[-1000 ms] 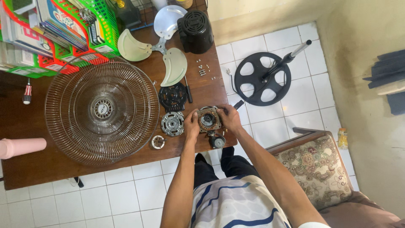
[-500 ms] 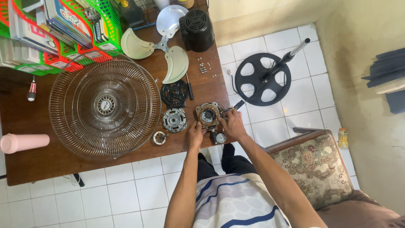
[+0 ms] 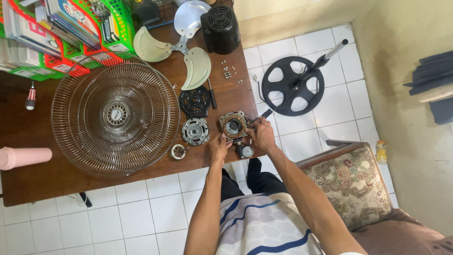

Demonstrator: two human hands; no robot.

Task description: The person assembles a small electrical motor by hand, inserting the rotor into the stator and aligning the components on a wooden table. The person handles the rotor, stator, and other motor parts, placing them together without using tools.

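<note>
A square fan motor block [image 3: 232, 125] with a round middle lies near the front right corner of the brown wooden table [image 3: 56, 177]. My left hand [image 3: 220, 147] touches its lower left edge with the fingertips. Over the block's right side, my right hand [image 3: 261, 135] is closed on its edge, next to a dark cable end. A small round metal part [image 3: 245, 150] sits just below the block, between my two hands. Left of them lie a silver motor cover [image 3: 195, 131] and a small ring-shaped part [image 3: 178, 151].
A large wire fan guard [image 3: 115, 115] fills the table's middle. Behind it lie a black grille piece [image 3: 194, 101], pale fan blades [image 3: 181, 45], a black motor housing [image 3: 220, 28], loose screws [image 3: 228, 72], and green baskets [image 3: 66, 28]. A fan base with pole [image 3: 293, 85] lies on the tiled floor, near an upholstered chair [image 3: 349, 186].
The view has shifted slightly. Both hands have slid down from the top of the motor block to its lower and right edges, leaving more of the block uncovered.
</note>
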